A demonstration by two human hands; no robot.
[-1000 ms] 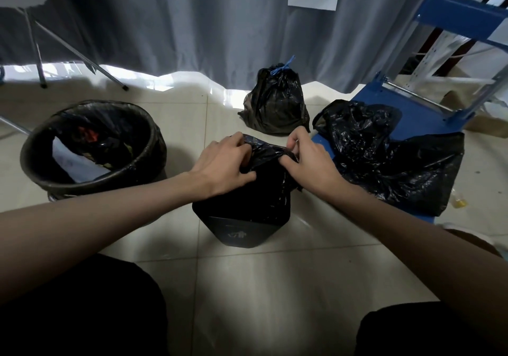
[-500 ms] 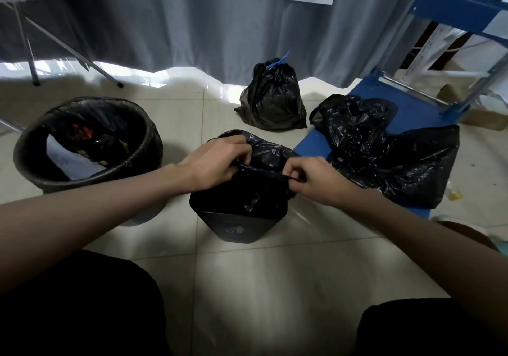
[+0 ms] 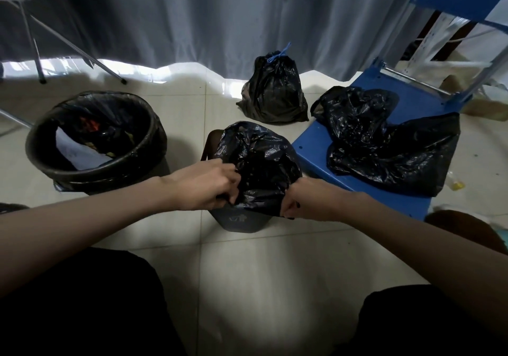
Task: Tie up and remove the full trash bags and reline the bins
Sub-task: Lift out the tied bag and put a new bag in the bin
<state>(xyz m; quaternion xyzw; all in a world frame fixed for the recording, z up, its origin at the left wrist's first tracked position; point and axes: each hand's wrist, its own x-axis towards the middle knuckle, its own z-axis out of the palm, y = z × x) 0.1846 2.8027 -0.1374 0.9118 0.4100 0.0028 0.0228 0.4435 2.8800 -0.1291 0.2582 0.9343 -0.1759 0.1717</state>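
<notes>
Black liner (image 3: pixel 258 163) half over the small dark bin (image 3: pixel 239 221), mid-floor.

Both grips clamp the liner's near edge: left hand (image 3: pixel 209 188), right hand (image 3: pixel 305 201). Round bin (image 3: pixel 96 141) sits left, tied bag (image 3: pixel 273 91) behind, bare tile up front.

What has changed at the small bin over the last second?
Both hands, left and right, came down from the rim's far side to its near edge, still gripping the black liner, which now billows up above the small bin. The round bin, tied bag and loose bags stayed put.
</notes>
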